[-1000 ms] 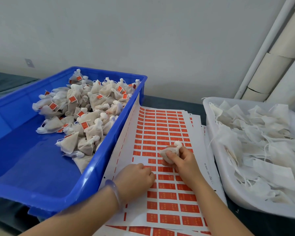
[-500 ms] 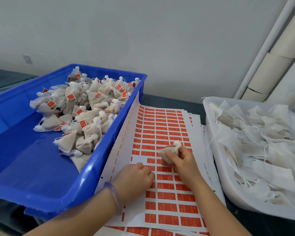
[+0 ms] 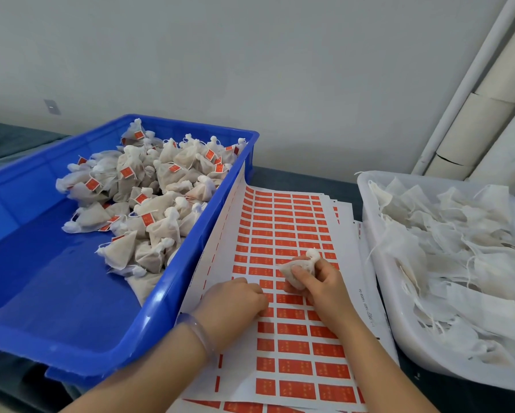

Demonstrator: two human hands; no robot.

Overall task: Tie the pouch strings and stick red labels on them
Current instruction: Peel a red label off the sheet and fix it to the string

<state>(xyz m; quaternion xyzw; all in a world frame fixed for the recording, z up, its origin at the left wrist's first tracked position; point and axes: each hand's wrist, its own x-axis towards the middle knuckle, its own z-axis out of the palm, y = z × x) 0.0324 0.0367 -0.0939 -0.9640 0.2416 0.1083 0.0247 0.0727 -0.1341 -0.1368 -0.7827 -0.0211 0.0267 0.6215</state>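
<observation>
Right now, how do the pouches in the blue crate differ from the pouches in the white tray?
In the blue crate the crate pouches are plump and gathered at the neck; in the white tray the tray pouches lie flat with loose strings. The crate pouches carry red labels; the tray pouches show none. The crate pouches are heaped at the far end; the tray pouches fill their tray. Both are pale fabric.

The left hand (image 3: pixel 235 302) hides its own fingertips; print on the red labels (image 3: pixel 289 239) is unreadable.
</observation>
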